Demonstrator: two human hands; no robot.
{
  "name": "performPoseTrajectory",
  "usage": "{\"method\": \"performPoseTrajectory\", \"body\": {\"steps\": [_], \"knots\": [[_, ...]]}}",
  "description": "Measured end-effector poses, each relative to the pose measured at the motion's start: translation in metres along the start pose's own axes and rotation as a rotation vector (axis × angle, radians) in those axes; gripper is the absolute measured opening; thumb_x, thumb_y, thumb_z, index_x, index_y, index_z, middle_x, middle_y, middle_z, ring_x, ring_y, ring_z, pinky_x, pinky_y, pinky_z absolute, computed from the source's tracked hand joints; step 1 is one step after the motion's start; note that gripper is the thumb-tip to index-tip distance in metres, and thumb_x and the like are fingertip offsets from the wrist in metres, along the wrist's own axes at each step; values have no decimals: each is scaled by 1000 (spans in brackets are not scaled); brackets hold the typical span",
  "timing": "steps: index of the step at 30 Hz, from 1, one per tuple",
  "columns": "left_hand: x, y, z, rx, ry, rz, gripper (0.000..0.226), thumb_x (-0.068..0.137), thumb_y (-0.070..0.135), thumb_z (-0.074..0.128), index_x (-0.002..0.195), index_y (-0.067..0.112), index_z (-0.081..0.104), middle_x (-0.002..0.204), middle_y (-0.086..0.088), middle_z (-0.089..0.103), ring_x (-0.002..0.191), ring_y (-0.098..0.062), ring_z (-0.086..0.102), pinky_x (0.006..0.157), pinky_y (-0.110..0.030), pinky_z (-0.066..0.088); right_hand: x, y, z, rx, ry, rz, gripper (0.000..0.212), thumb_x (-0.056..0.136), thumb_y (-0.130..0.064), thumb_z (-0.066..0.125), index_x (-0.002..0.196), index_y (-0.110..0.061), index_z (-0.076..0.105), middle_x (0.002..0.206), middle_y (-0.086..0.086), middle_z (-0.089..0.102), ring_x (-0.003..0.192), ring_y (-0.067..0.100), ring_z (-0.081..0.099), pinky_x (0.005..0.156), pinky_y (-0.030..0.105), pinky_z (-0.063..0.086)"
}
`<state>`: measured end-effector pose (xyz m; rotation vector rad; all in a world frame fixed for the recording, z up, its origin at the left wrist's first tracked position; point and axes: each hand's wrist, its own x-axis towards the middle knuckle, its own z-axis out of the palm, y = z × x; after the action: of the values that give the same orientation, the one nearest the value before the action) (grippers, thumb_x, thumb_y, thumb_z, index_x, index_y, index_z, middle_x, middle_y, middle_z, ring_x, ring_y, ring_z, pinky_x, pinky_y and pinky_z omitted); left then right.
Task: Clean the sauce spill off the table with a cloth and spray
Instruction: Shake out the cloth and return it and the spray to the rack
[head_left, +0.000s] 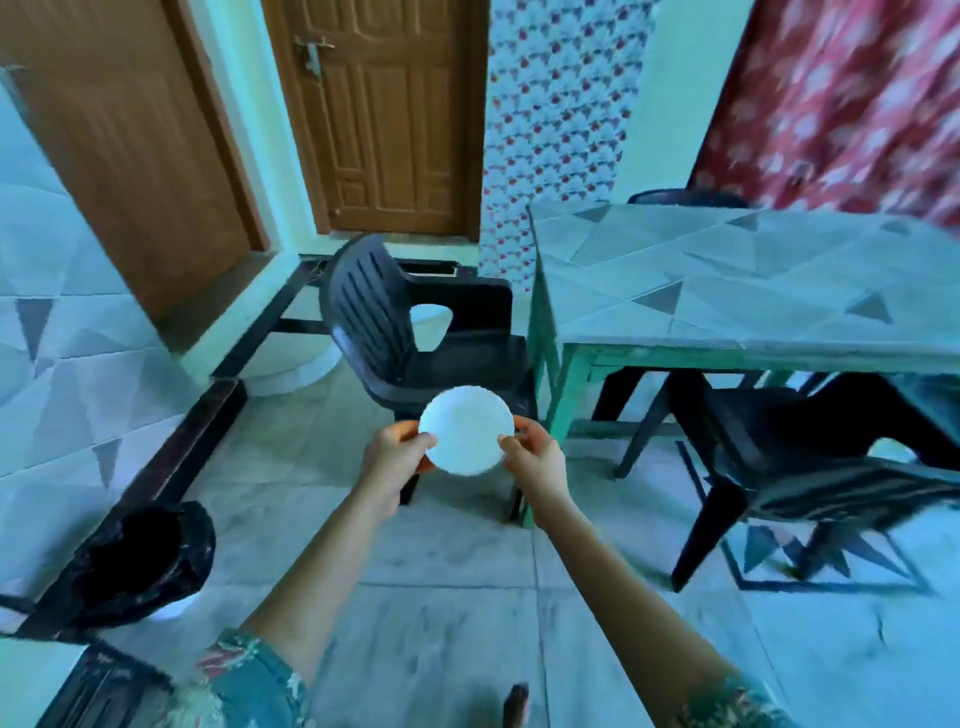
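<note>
A small round white plate (466, 431) is held level in front of me, above the floor and a black chair. My left hand (396, 453) pinches its left rim with thumb on top. My right hand (531, 451) pinches its right rim the same way. The green-legged table (737, 291) with a tiled top stands to the right, beyond the plate. No sauce spill, cloth or spray bottle shows in this view.
A black plastic chair (415, 332) stands just behind the plate, left of the table. A second black chair (810, 467) sits tucked under the table's near edge. A bin lined with a black bag (140, 561) stands low left. Brown doors lie ahead.
</note>
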<state>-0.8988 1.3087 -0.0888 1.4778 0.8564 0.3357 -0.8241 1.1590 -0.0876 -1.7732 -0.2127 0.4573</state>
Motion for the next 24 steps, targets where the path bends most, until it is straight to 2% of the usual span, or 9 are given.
{"method": "performPoseTrajectory", "body": {"steps": [2,5,7,9,11,14,17,21,24], "knots": [[19,18,65,25,-98,44,14,86,1,57,98,6,64,90,-8,65,80,-21,61,57,-19,54,29,-2,-55,0,103,-7,20,85,-22,58,105,-22,60,96,5,64,87,21,60,76,32,48],[39,48,158,45,-212,93,17,86,0,58,103,3,63,90,-9,65,79,-20,61,60,-21,55,69,-3,-132,0,234,5,44,73,-35,56,113,-17,61,97,7,66,87,24,62,78,37,52],[50,64,212,67,-260,103,16,86,0,60,101,4,63,89,-9,64,75,-19,60,60,-21,55,91,-4,-180,-12,291,14,37,80,-29,60,115,-16,61,98,8,66,85,24,61,80,41,52],[60,83,270,90,-321,135,21,83,0,62,104,1,64,93,-10,65,80,-23,61,74,-31,57,113,-3,-231,19,370,9,29,85,-19,60,113,-16,62,97,9,67,81,21,60,81,41,52],[69,98,327,120,-384,154,25,82,0,63,107,2,65,96,-11,66,87,-26,62,86,-42,54,131,0,-280,44,430,2,25,85,-20,60,109,-19,64,92,7,68,79,18,60,78,39,52],[77,124,389,137,-436,180,25,83,0,63,108,5,63,98,-13,65,83,-26,61,76,-37,56,156,-6,-339,122,491,-2,21,87,-22,59,106,-17,67,82,3,67,72,15,59,70,33,50],[93,139,447,132,-428,212,25,82,3,66,105,11,62,105,-14,65,88,-28,64,74,-36,57,184,-11,-390,291,507,-5,14,91,-22,57,99,-17,67,84,4,67,72,14,62,63,26,50],[109,160,520,106,-395,227,28,84,3,66,110,9,60,102,-9,62,88,-27,63,70,-30,54,236,-10,-451,451,478,21,17,93,-20,55,105,-14,66,80,2,64,71,14,60,68,26,50],[124,175,567,99,-357,235,28,84,3,66,111,8,61,103,-13,63,88,-28,63,76,-33,55,275,-9,-494,511,456,23,20,94,-23,55,104,-10,65,83,3,65,74,16,62,66,24,51]]}}
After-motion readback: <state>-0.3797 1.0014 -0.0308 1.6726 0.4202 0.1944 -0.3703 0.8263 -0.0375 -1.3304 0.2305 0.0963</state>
